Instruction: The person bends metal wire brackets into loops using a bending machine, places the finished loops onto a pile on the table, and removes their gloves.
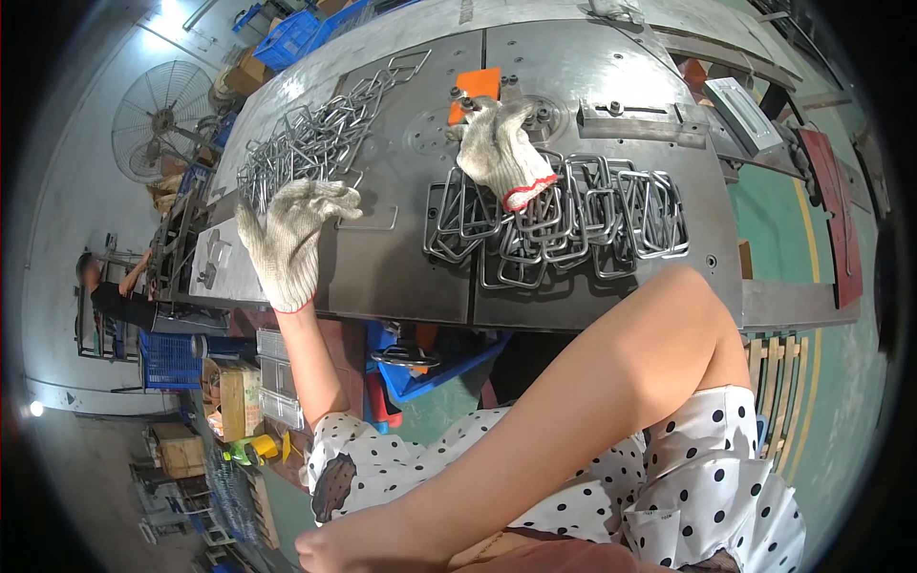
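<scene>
My left hand [293, 234], in a white knitted glove with a red-edged cuff, is over the table's left front. Its thumb stands away from the fingers, and I see nothing held. Just beyond it lies a tangled pile of bent metal rods [310, 143]; a single U-shaped rod [373, 227] is beside its fingers. My right arm is folded across the front; the bare right hand [349, 546] is at the lower edge, its fingers mostly out of sight. An empty-looking white glove [501, 153] rests against a second heap of bent rod loops [597, 215].
An orange block [479, 88] with bolts stands behind the glove on the steel table [401, 277]. A metal bar fixture [640, 122] is to its right. Below the front edge sits a blue bin [411, 382]. Another person [124, 301] is at far left, near a large fan [162, 119].
</scene>
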`<control>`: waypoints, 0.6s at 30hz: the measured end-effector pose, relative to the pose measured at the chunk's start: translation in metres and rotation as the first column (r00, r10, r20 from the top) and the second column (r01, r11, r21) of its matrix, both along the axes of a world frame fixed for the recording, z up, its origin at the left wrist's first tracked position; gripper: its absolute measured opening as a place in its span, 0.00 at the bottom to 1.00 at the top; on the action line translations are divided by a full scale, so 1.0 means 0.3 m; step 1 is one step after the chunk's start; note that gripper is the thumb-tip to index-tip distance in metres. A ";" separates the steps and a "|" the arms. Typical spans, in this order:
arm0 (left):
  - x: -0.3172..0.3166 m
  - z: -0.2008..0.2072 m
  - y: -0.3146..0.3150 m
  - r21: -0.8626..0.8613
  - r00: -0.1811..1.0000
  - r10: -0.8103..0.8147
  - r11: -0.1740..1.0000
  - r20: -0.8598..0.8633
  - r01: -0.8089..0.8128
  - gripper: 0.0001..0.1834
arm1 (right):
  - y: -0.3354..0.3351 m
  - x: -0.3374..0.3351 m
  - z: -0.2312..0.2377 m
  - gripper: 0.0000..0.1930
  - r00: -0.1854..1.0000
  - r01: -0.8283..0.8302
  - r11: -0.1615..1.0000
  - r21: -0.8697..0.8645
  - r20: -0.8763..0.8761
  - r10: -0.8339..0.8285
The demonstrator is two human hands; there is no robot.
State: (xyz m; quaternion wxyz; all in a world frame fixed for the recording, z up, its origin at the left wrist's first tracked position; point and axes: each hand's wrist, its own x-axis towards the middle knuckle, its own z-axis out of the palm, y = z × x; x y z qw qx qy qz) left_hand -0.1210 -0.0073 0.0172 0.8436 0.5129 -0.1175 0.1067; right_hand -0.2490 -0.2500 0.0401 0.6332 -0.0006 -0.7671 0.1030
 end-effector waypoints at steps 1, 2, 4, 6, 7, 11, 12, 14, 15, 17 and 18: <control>0.003 0.004 -0.004 -0.012 1.000 0.008 1.000 -0.012 -0.008 0.42 | -0.010 0.017 0.014 0.21 1.000 0.004 1.000 0.003 0.001 -0.004; -0.025 0.006 -0.001 -0.029 0.999 0.034 0.999 -0.020 -0.035 0.42 | -0.022 0.029 0.037 0.18 0.965 0.203 0.963 0.178 0.130 -0.227; -0.027 0.004 -0.002 -0.040 0.999 0.028 0.999 -0.025 -0.029 0.42 | -0.037 0.118 0.060 0.17 0.865 0.368 0.855 0.365 0.203 -0.459; 0.021 -0.015 0.000 -0.055 0.999 0.000 0.998 -0.045 -0.003 0.42 | -0.039 0.181 0.070 0.16 0.859 0.389 0.865 0.318 0.215 -0.465; 0.018 -0.009 -0.003 -0.046 0.999 -0.008 0.999 -0.040 0.006 0.42 | -0.048 0.188 0.065 0.16 0.859 0.385 0.871 0.305 0.227 -0.459; -0.006 -0.016 0.004 -0.063 0.999 -0.029 0.998 -0.030 0.027 0.43 | -0.066 0.185 0.041 0.15 0.860 0.376 0.894 0.242 0.269 -0.434; -0.009 -0.002 -0.003 -0.058 0.999 -0.032 0.998 -0.022 0.031 0.43 | -0.068 0.164 0.049 0.15 0.854 0.378 0.896 0.233 0.285 -0.435; -0.018 -0.002 0.004 -0.014 1.000 -0.019 1.000 0.017 0.019 0.43 | -0.075 0.170 0.049 0.15 0.856 0.372 0.905 0.205 0.302 -0.420; -0.030 -0.001 0.010 -0.009 1.000 -0.013 1.000 0.015 0.013 0.43 | -0.079 0.170 0.051 0.14 0.857 0.368 0.910 0.191 0.310 -0.412; -0.027 -0.011 0.019 -0.174 0.991 0.128 0.976 -0.042 -0.134 0.44 | -0.088 0.200 0.048 0.14 0.854 0.376 0.914 0.153 0.325 -0.406; -0.021 -0.013 0.021 -0.172 0.991 0.125 0.976 -0.048 -0.132 0.44 | -0.093 0.219 0.045 0.14 0.853 0.381 0.915 0.134 0.331 -0.403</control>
